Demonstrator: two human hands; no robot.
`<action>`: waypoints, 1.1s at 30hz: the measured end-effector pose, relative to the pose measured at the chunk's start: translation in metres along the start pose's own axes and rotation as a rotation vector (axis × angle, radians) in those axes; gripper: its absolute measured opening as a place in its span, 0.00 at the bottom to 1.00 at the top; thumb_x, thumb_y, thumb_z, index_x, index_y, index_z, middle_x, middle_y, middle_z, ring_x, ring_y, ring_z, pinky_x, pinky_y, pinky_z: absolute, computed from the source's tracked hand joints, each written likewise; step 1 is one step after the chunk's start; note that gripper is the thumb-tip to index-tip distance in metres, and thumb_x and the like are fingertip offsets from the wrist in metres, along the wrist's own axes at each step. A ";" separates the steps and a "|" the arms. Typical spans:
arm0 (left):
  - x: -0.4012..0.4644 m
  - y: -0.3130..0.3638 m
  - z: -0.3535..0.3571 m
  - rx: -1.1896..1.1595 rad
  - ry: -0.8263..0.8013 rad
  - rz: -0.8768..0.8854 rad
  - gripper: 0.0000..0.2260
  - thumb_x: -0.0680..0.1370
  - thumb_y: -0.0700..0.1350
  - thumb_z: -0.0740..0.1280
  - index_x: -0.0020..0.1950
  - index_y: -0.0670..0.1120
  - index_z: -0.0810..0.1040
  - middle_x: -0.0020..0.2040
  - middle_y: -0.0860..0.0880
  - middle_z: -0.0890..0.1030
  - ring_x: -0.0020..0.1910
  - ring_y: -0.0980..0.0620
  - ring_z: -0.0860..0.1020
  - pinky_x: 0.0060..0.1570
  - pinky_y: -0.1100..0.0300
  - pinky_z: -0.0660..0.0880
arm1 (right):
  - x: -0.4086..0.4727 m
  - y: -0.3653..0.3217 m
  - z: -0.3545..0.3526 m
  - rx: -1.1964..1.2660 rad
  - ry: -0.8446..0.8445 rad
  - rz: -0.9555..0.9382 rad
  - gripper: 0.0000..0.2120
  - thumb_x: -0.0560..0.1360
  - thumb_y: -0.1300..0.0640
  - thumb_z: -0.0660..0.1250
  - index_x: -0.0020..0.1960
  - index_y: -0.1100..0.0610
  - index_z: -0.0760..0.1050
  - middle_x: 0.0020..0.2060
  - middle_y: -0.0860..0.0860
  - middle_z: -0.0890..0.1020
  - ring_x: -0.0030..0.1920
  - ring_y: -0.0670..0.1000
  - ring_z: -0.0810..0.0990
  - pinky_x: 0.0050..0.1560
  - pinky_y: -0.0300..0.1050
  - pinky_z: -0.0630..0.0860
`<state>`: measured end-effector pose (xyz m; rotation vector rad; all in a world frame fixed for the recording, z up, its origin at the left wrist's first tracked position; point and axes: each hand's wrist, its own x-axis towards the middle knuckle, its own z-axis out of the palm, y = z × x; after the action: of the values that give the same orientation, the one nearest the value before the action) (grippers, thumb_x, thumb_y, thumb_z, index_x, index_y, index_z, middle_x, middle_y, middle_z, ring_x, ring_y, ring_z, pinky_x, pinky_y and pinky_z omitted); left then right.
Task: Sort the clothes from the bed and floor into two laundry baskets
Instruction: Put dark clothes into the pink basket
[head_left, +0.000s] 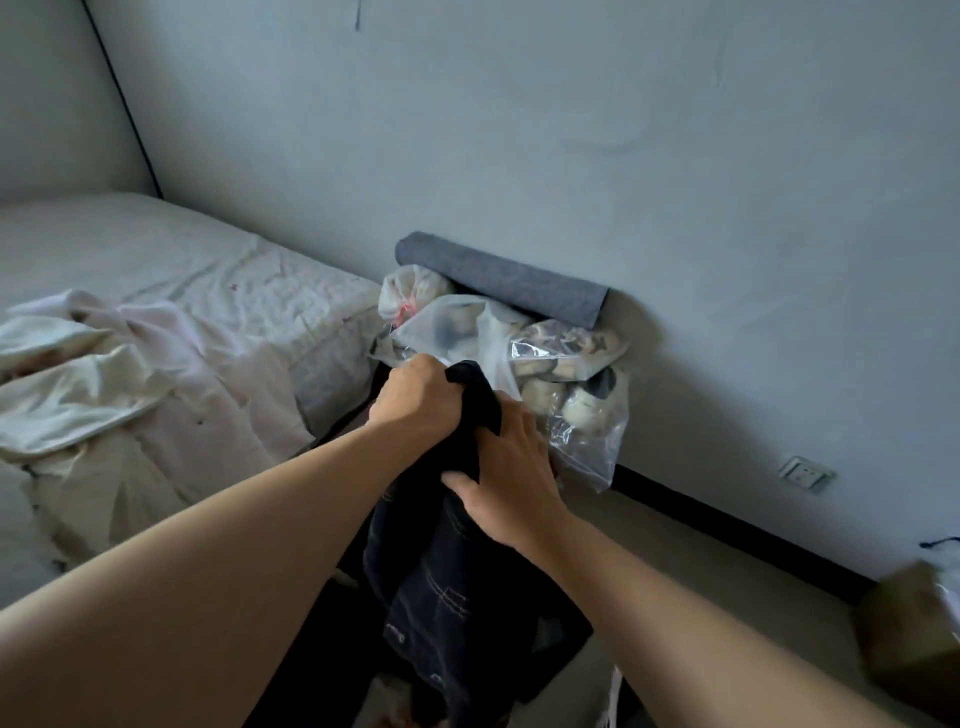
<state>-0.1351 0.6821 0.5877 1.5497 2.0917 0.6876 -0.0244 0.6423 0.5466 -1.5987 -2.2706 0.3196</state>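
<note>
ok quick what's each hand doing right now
Left hand: gripping the top of the dark garment.
Right hand: also gripping the dark garment, lower down.

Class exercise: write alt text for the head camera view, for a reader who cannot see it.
Two bare hands, left hand and right hand, grip a dark stitched garment held up beside a bed strewn with pale clothes. Behind it, clear plastic bags and a rolled grey fabric rest against the wall.
</note>
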 end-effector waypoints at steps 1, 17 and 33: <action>-0.004 0.013 -0.008 0.007 -0.002 0.017 0.11 0.76 0.45 0.61 0.50 0.40 0.79 0.53 0.38 0.81 0.55 0.39 0.78 0.51 0.53 0.74 | -0.001 -0.001 -0.014 -0.007 0.044 0.023 0.28 0.73 0.49 0.67 0.70 0.54 0.66 0.68 0.53 0.62 0.69 0.56 0.60 0.70 0.48 0.59; -0.091 0.124 -0.039 -0.111 -0.108 0.374 0.21 0.71 0.58 0.71 0.49 0.46 0.66 0.44 0.52 0.74 0.49 0.48 0.75 0.42 0.58 0.67 | -0.013 0.042 -0.217 0.840 0.408 0.716 0.08 0.77 0.56 0.63 0.46 0.61 0.75 0.49 0.58 0.79 0.53 0.60 0.79 0.57 0.57 0.78; -0.153 0.283 -0.051 0.125 -0.212 0.596 0.06 0.78 0.45 0.65 0.47 0.44 0.78 0.51 0.39 0.80 0.49 0.42 0.78 0.42 0.57 0.70 | -0.103 0.130 -0.362 0.891 0.746 0.880 0.12 0.78 0.57 0.64 0.54 0.66 0.73 0.43 0.56 0.73 0.48 0.58 0.77 0.55 0.57 0.79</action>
<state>0.0838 0.5986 0.8135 2.2391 1.5409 0.5548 0.2647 0.5840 0.8139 -1.6565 -0.6201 0.6696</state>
